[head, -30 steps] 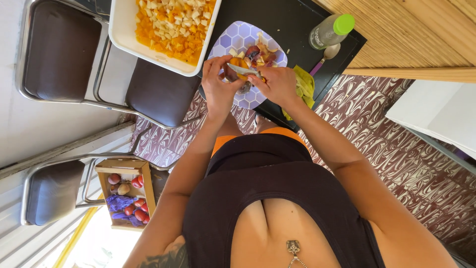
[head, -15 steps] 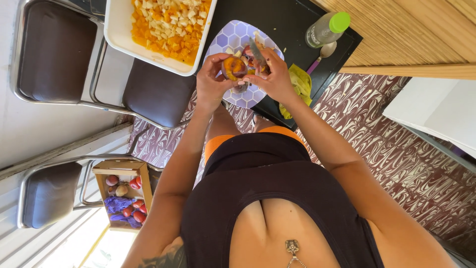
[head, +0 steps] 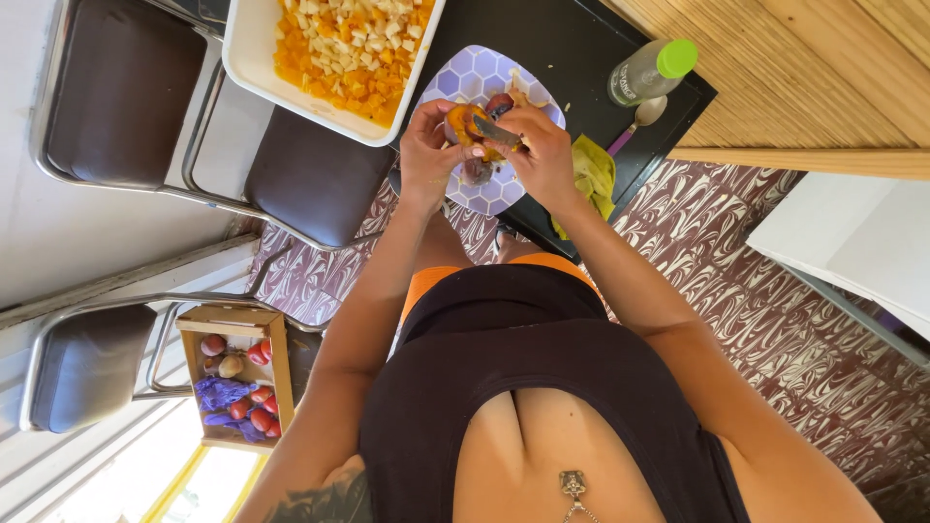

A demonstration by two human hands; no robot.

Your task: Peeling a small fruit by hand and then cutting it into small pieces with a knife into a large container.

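Head view is looking straight down over the person's chest at a black table (head: 581,58). The left hand (head: 426,155) is curling its fingers around an orange piece of fruit (head: 463,121), holding it just above a hexagon-patterned plate (head: 455,82) in pale purple and white. The right hand (head: 542,155) is gripping a knife (head: 496,131), its fingers closed on the handle and the dark blade lying against the fruit — whether it is cutting or peeling is hard to tell from this angle. More fruit pieces, reddish and brown, are lying on the plate under the hands.

Just beside the plate, a white rectangular tray (head: 262,82) is holding diced orange and pale cubes. A clear plastic bottle (head: 649,73) with a green cap and a pale label band is lying near the table's far corner, with a spoon (head: 641,116) next to it and a yellow-green cloth (head: 593,174) at the table edge near the right wrist.

Well apart, on the patterned floor beside dark-seated metal chairs (head: 310,174), a small wooden crate (head: 237,373) is holding red round fruit and a crumpled purple bag.
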